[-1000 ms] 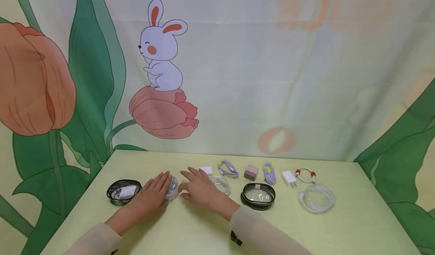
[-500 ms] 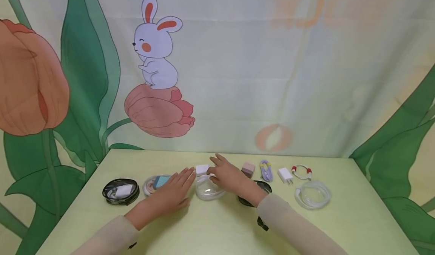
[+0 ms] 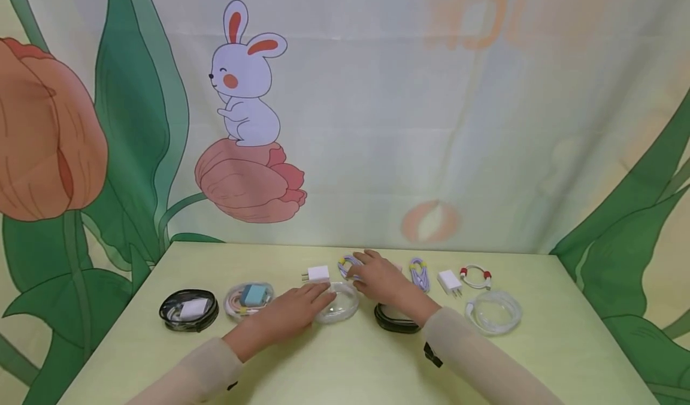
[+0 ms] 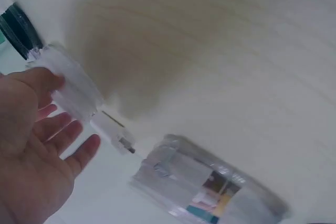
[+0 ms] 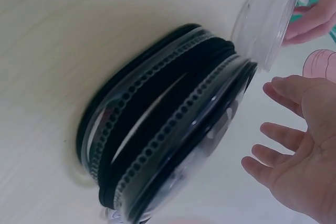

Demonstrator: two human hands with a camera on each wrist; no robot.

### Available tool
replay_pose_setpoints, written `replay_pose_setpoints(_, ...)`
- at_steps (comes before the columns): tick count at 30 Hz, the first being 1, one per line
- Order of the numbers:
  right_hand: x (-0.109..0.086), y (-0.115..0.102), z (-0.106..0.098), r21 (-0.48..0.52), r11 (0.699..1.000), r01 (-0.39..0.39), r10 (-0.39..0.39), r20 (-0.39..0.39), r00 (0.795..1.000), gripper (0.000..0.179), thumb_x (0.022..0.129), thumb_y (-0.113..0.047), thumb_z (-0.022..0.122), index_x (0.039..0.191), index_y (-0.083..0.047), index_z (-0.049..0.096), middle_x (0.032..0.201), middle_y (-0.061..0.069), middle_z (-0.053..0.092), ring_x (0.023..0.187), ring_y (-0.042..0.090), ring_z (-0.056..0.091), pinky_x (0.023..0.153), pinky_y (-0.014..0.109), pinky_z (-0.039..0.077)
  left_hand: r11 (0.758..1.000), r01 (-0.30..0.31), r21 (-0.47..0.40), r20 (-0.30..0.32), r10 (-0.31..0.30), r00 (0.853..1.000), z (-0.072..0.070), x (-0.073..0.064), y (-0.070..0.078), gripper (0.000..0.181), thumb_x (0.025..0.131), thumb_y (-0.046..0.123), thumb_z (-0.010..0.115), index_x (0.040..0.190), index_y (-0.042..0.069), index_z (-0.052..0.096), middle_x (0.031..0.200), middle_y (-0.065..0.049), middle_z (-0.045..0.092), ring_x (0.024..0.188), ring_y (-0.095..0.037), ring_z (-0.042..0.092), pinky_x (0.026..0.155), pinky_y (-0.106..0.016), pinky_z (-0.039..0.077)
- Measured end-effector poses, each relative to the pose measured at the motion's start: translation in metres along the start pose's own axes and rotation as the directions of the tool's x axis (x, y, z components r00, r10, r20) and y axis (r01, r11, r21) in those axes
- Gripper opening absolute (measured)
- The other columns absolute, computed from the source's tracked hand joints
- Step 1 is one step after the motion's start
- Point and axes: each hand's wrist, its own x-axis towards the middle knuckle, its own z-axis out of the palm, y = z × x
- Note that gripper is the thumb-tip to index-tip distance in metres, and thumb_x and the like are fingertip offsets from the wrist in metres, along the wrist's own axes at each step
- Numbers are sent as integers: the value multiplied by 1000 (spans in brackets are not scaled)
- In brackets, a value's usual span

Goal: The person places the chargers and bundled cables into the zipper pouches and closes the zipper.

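My left hand point(image 3: 288, 314) is at the left side of a clear round case point(image 3: 345, 306). In the left wrist view, its thumb lies against the rim of the clear case point(image 4: 79, 90), with the other fingers loosely bent over the top. Farther right, my right hand point(image 3: 380, 279) hovers with spread fingers, holding nothing. Its fingertips are near a coiled purple cable point(image 3: 345, 266). A pink charger is mostly hidden behind this hand. Below its wrist lies a black-rimmed clear case point(image 5: 163, 114), partly covered in the head view. A white charger point(image 3: 318, 274) lies behind the left hand.
To the left lie a black-rimmed case point(image 3: 188, 310) with a white charger inside and a clear case point(image 3: 249, 300) with a blue charger. To the right are another purple cable point(image 3: 418, 275), a white charger point(image 3: 450, 283), a red-ended white cable point(image 3: 476, 277) and a clear case point(image 3: 493, 312).
My left hand has moved right, off the case with the blue charger and onto the clear case. My right hand has also moved right, past that clear case.
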Motion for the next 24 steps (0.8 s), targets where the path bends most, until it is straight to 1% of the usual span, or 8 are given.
replay_pose_setpoints(4, -2, 2, -1, 16, 1000, -17, 17, 9, 1000, 19, 98, -17, 69, 115, -12, 76, 141, 21, 57, 132, 45, 50, 102, 54, 49, 995, 17, 97, -53, -12, 999, -5, 3, 5, 45, 97, 45, 67, 127, 12, 63, 125, -11, 58, 114, -26, 57, 84, -43, 55)
replay_pose_setpoints(8, 0, 3, -2, 41, 998, -40, 39, 33, 999, 21, 99, -18, 68, 118, -13, 74, 143, 21, 56, 133, 44, 50, 101, 55, 50, 996, 44, 83, -53, -39, 998, -9, 6, 8, 61, 91, 63, 64, 126, 13, 61, 124, -8, 57, 112, -24, 56, 86, -43, 53)
replay_pose_setpoints(11, 2, 5, -2, 45, 997, -56, 55, 43, 998, 23, 99, -18, 68, 120, -13, 73, 143, 23, 55, 132, 42, 52, 99, 54, 51, 999, 37, 23, -26, -36, 999, -11, 7, 8, 70, 90, 61, 65, 138, 10, 54, 139, -11, 52, 128, -28, 51, 100, -46, 50)
replay_pose_setpoints(13, 4, 7, -2, 50, 997, -66, 63, 51, 997, 24, 98, -17, 68, 122, -12, 72, 142, 24, 55, 130, 42, 53, 97, 53, 53, 1000, 21, -13, 6, -21, 1000, -11, 6, 6, 75, 90, 53, 66, 146, 8, 47, 149, -14, 46, 138, -30, 44, 110, -47, 44)
replay_pose_setpoints(16, 8, 11, -2, 63, 995, -77, 72, 73, 995, 26, 99, -15, 67, 124, -10, 70, 141, 26, 55, 128, 43, 55, 97, 51, 53, 999, -3, -48, 61, 6, 998, -10, 4, 4, 77, 89, 38, 67, 153, 5, 38, 158, -17, 37, 146, -33, 36, 116, -45, 37)
replay_pose_setpoints(18, 9, 12, -3, 83, 993, -89, 81, 94, 992, 26, 100, -14, 65, 125, -8, 69, 141, 27, 55, 128, 43, 55, 99, 51, 51, 999, -5, -42, 85, 9, 996, -9, 2, 4, 75, 90, 32, 65, 154, 3, 37, 159, -19, 36, 147, -34, 35, 116, -44, 37)
replay_pose_setpoints(20, 11, 15, -1, 92, 990, -111, 101, 108, 989, 27, 100, -14, 64, 126, -7, 68, 140, 26, 56, 128, 42, 56, 102, 51, 49, 1000, 14, -20, 82, -12, 997, -8, 2, 5, 70, 92, 32, 62, 152, 3, 40, 155, -20, 40, 143, -34, 40, 111, -45, 43)
replay_pose_setpoints(24, 15, 21, 4, 101, 984, -145, 133, 117, 984, 28, 100, -14, 64, 127, -6, 68, 138, 21, 60, 126, 38, 59, 105, 49, 48, 993, 118, 11, 72, -119, 990, -8, 5, 9, 70, 95, 49, 59, 150, 7, 44, 148, -19, 46, 134, -35, 47, 99, -49, 51)
